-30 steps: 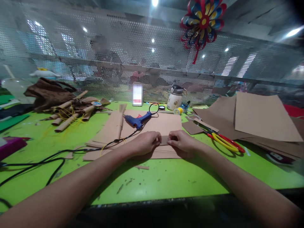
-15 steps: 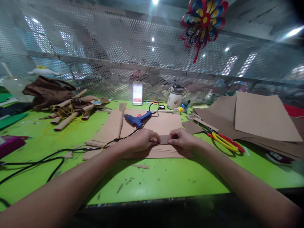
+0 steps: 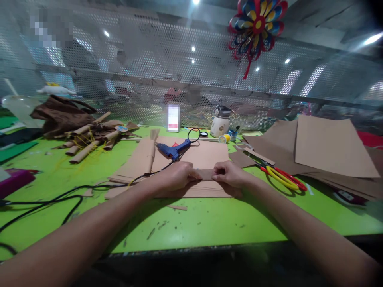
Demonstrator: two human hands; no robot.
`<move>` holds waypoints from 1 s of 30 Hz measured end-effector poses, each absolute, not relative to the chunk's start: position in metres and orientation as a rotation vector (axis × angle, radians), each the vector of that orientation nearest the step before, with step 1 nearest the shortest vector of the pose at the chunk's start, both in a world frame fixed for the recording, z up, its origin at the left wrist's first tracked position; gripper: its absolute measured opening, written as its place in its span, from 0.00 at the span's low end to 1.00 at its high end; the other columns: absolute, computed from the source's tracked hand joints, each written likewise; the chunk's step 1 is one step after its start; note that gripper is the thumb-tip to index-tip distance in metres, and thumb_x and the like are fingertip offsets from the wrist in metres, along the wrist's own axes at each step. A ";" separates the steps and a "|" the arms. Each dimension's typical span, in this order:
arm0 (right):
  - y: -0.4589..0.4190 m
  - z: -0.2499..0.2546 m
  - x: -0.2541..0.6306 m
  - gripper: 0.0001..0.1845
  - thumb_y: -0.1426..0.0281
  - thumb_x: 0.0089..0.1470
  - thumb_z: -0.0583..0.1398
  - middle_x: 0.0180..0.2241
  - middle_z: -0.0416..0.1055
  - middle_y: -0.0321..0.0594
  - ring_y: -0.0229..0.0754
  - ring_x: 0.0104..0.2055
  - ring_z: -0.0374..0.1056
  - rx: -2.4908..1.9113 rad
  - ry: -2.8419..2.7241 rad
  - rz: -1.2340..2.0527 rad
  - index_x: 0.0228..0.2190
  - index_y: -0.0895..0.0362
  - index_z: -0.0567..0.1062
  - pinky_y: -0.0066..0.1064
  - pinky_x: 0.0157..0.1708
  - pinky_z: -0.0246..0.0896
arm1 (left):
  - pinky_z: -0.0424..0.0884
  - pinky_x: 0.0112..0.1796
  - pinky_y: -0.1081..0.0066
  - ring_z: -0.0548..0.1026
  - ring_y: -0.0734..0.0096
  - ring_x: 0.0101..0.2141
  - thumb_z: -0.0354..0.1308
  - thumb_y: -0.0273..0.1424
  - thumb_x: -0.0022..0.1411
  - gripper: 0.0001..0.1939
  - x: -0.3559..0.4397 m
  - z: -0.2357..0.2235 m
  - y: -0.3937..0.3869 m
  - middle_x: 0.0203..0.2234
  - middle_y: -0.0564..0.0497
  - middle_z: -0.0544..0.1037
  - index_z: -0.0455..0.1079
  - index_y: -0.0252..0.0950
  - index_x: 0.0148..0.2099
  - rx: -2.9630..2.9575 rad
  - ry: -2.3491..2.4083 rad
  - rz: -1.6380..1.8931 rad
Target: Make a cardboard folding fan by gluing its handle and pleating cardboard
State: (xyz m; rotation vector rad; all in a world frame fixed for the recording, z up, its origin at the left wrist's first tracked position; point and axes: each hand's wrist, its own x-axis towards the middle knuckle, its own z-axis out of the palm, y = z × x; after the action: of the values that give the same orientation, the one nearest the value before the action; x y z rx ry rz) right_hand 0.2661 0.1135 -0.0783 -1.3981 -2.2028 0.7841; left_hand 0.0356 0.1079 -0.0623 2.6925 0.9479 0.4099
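Observation:
Both my hands rest on a stack of brown cardboard sheets (image 3: 206,155) in the middle of the green table (image 3: 209,219). My left hand (image 3: 176,177) and my right hand (image 3: 229,175) each pinch one end of a small brown cardboard piece (image 3: 206,174) held between them, fingers curled. A blue glue gun (image 3: 175,150) lies on the cardboard just behind my left hand, its black cord (image 3: 60,197) trailing left.
Red and yellow scissors (image 3: 283,177) lie right of my right hand, beside a pile of large cardboard sheets (image 3: 329,147). Rolled cardboard tubes (image 3: 89,141) and brown cloth (image 3: 60,115) sit at back left. A white jar (image 3: 220,123) stands by the perforated screen (image 3: 149,71).
My hands have shifted slightly on the small cardboard piece, working its ends; a person behind the screen has moved left.

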 end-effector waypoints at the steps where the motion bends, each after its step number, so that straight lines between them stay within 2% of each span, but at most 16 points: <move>1: 0.113 -0.078 0.266 0.03 0.73 0.47 0.60 0.24 0.70 0.37 0.37 0.26 0.62 -1.407 -2.196 0.778 0.25 0.60 0.73 0.27 0.27 0.56 | 0.58 0.28 0.74 0.67 0.73 0.25 0.47 0.35 0.66 0.17 0.035 -0.062 0.108 0.28 0.49 0.72 0.78 0.39 0.40 2.698 0.940 0.406; 7: 0.113 -0.078 0.266 0.03 0.73 0.48 0.61 0.22 0.69 0.36 0.36 0.26 0.61 -1.418 -2.214 0.753 0.25 0.61 0.74 0.27 0.26 0.55 | 0.61 0.31 0.73 0.69 0.70 0.28 0.50 0.33 0.64 0.14 0.036 -0.061 0.118 0.29 0.47 0.77 0.78 0.38 0.42 2.678 0.972 0.323; 11: 0.109 -0.076 0.267 0.03 0.74 0.49 0.60 0.26 0.71 0.38 0.37 0.28 0.64 -1.397 -2.230 0.725 0.27 0.61 0.74 0.28 0.29 0.57 | 0.63 0.33 0.72 0.72 0.69 0.31 0.51 0.34 0.63 0.14 0.035 -0.059 0.122 0.35 0.46 0.79 0.76 0.39 0.45 2.539 0.965 0.289; 14: 0.106 -0.076 0.268 0.02 0.75 0.50 0.60 0.28 0.71 0.40 0.39 0.30 0.64 -1.366 -2.242 0.667 0.28 0.61 0.74 0.29 0.31 0.59 | 0.62 0.31 0.72 0.72 0.68 0.31 0.52 0.35 0.62 0.15 0.033 -0.057 0.123 0.34 0.47 0.79 0.75 0.40 0.47 2.496 1.055 0.262; 20: 0.100 -0.082 0.270 0.14 0.74 0.56 0.57 0.33 0.68 0.40 0.38 0.34 0.64 -1.089 -2.342 0.566 0.43 0.56 0.76 0.30 0.37 0.60 | 0.59 0.29 0.73 0.71 0.69 0.30 0.52 0.33 0.61 0.10 0.034 -0.056 0.119 0.32 0.49 0.77 0.71 0.38 0.42 2.583 1.083 0.274; 25: 0.099 -0.086 0.270 0.12 0.71 0.59 0.56 0.33 0.66 0.40 0.38 0.34 0.64 -1.035 -2.374 0.581 0.39 0.54 0.79 0.29 0.36 0.61 | 0.57 0.26 0.74 0.69 0.70 0.28 0.51 0.32 0.62 0.07 0.035 -0.058 0.117 0.30 0.49 0.75 0.67 0.37 0.39 2.650 1.082 0.275; 30: 0.099 -0.083 0.270 0.12 0.68 0.59 0.57 0.33 0.68 0.41 0.39 0.35 0.65 -1.063 -2.405 0.553 0.39 0.54 0.80 0.29 0.36 0.61 | 0.57 0.26 0.73 0.68 0.70 0.27 0.50 0.30 0.62 0.06 0.035 -0.059 0.115 0.28 0.49 0.74 0.67 0.36 0.36 2.666 1.063 0.276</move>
State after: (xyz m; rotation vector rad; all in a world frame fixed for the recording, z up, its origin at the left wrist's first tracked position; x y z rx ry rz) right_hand 0.2699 0.0985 -0.0835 -1.0625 -2.4054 0.5528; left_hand 0.0346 0.1151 -0.0587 2.6661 1.0628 0.2763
